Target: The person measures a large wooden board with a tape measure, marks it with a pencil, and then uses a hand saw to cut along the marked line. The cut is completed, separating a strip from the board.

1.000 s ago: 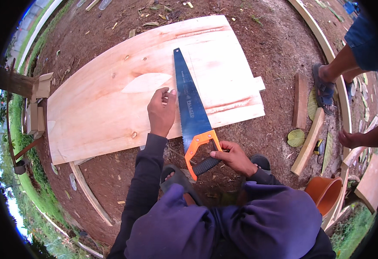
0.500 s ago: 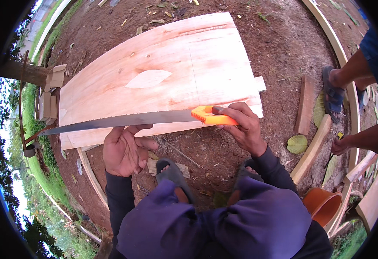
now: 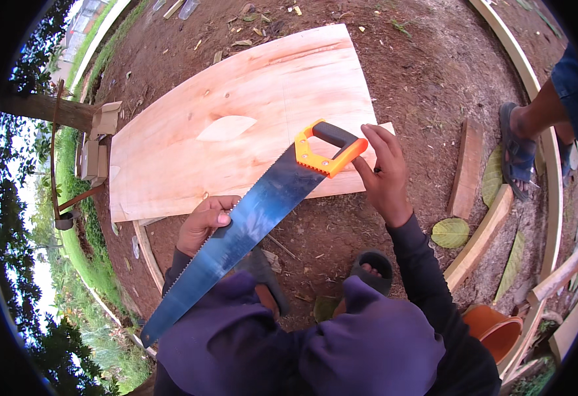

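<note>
A hand saw (image 3: 249, 211) with an orange and black handle is held up in front of me. Its toothed edge faces up and left, and its tip points to the lower left near my knee. My left hand (image 3: 204, 223) pinches the blade about midway, thumb on the face, the other fingers partly hidden behind it. At the back edge of the handle, the thumb and fingertips of my right hand (image 3: 388, 168) hold the orange rim. Beneath and beyond the saw lies a wide plywood sheet (image 3: 170, 158) with a pale leaf-shaped patch.
On the right are a wooden block (image 3: 465, 168), a curved timber piece (image 3: 479, 236) and an orange bucket (image 3: 492, 330). A person's sandalled foot (image 3: 518, 148) stands beside a long timber (image 3: 552, 191). Cardboard boxes (image 3: 94, 158) sit by a tree trunk (image 3: 45, 111) on the left.
The saw has turned from nearly level, edge-up, to a slant with its broad face showing. My left hand has closed on the blade; my right hand has shifted to the handle's back edge.
</note>
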Demonstrator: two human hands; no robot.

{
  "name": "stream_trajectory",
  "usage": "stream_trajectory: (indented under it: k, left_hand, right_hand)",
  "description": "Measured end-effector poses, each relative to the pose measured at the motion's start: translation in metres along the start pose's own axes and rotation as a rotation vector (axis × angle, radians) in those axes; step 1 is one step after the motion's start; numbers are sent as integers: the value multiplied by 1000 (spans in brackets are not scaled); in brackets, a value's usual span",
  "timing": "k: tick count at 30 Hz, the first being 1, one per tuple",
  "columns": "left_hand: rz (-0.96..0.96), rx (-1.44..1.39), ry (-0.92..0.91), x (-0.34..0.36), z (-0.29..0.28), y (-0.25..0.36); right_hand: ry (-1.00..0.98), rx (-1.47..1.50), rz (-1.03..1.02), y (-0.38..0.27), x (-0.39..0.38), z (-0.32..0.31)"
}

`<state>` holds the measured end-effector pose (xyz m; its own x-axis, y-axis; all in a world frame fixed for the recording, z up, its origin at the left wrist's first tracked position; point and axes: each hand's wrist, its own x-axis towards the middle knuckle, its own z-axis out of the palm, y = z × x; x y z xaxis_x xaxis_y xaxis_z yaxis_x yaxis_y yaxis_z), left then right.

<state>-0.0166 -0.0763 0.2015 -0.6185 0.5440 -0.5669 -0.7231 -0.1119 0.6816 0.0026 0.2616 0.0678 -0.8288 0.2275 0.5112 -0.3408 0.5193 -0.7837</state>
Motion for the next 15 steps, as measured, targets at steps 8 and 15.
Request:
stream_trajectory:
  k: [8,15]
  left_hand:
    - [143,106,176,27,10,53]
    - [236,338,294,34,-17,120]
  right_hand:
    - [-102,-302,651,41,-88,-24]
    - [143,561,934,27,-109,10]
